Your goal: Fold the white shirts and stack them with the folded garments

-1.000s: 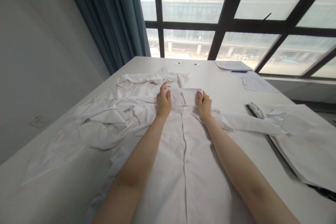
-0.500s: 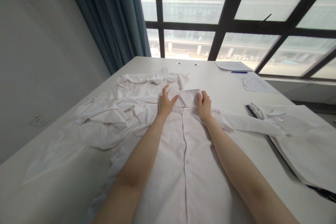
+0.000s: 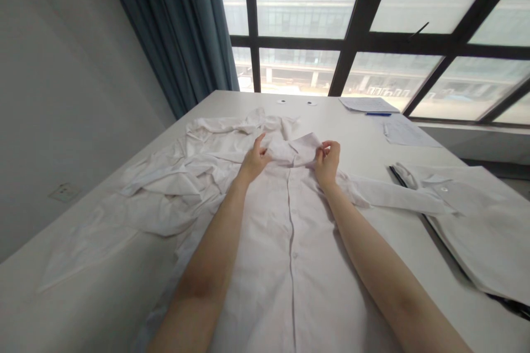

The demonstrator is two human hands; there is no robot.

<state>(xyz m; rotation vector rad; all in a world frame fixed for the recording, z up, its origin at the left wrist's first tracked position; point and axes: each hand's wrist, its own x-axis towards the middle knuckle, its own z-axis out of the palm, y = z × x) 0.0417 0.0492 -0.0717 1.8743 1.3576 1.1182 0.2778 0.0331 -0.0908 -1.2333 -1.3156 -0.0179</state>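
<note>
- Left of the collar (image 3: 306, 146), which serves as landmark, rumpled white cloth (image 3: 159, 209) lies in loose folds; where it parts from the shirt is hard to tell.
- At the collar's left end, the left hand (image 3: 254, 162) seems to pinch the fabric between thumb and fingers, its index finger lifted clear, perhaps for a light hold rather than a firm one.
- Nearer than the collar, the white shirt (image 3: 265, 242) lies front up on the table (image 3: 335, 124), its placket running toward the wearer, so the buttons face upward.
- At the collar's right end, the right hand (image 3: 327, 159) grips the corner between thumb and fingertips; this half stands raised, probably because the hand holds it up.
- Beyond the collar to the right, papers (image 3: 368, 105) and a blue pen (image 3: 377, 114) sit well apart from the fabric.
- Right of the collar, a sleeve (image 3: 401, 196) stretches sideways, apparently spread out flat.
- Farther right of the collar, folded white cloth (image 3: 484, 248) meets the sleeve's end.
</note>
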